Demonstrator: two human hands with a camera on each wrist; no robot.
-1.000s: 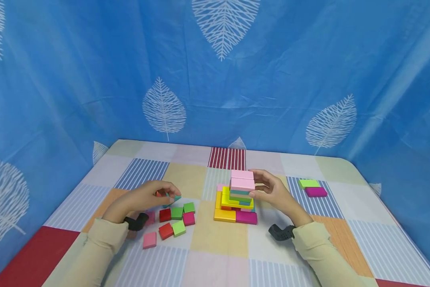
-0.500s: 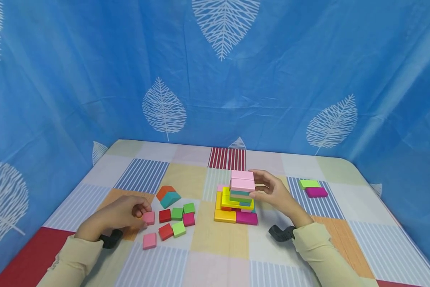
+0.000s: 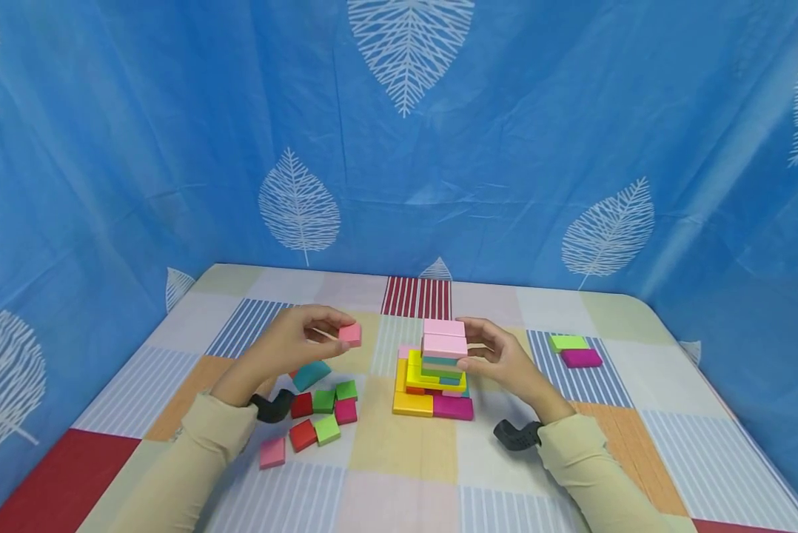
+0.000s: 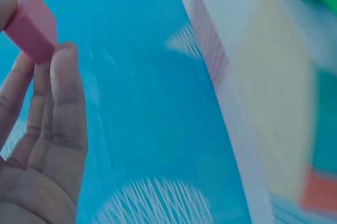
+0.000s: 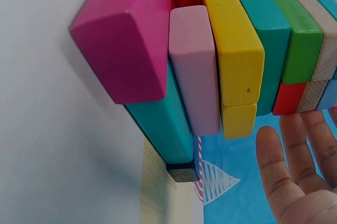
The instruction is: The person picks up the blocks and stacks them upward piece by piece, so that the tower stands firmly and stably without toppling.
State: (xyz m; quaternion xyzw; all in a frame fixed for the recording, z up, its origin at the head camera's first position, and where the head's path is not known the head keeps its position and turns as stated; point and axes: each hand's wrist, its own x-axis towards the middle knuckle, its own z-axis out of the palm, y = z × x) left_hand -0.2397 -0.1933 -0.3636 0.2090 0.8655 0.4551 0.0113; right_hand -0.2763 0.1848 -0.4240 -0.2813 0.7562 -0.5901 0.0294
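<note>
My left hand pinches a small pink block above the table, left of the tower. In the left wrist view the pink block sits between the thumb and the fingertips. A stepped tower of coloured blocks stands mid-table, topped by two pale pink blocks. My right hand rests at its right side, thumb near the front corner and fingers reaching along the back. In the right wrist view the fairly straight fingers come right up to the edge of the upper layers.
Loose small blocks lie left of the tower, among them a red block, a light green block and a pink block. Behind them is a teal block. A lime block and a magenta block lie right.
My left hand leaves the teal and orange blocks, goes down to a pink block, then lifts it and carries it right and away from me. The right hand stays at the tower.
</note>
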